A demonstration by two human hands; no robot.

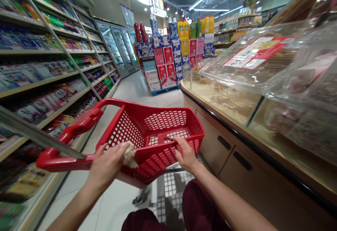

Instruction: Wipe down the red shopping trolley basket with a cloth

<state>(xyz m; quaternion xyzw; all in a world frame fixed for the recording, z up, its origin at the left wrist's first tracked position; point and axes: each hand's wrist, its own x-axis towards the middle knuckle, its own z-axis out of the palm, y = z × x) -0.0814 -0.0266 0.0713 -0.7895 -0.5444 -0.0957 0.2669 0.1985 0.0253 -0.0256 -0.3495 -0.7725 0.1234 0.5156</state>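
Note:
A red plastic shopping cart (160, 154) with perforated basket walls stands before me, turned so its handle lies to the left. The inside of the basket holds nothing that I can see. My left hand (109, 161) is closed on a crumpled whitish cloth (130, 155) and presses it against the near rim, close to the handle end. Farther right along that rim, my right hand (185, 154) grips the basket wall, with fingers over the top and thumb outside. A grey metal pole (39, 133) crosses the left side in front of the handle.
Shelves of drinks and packets (50, 52) line the left. On the right is a wooden display counter (223, 126) carrying clear plastic food boxes (252, 59). Stacked cartons (165, 62) with bottles on top stand ahead, and glass-door fridges (116, 45) are behind them to the left.

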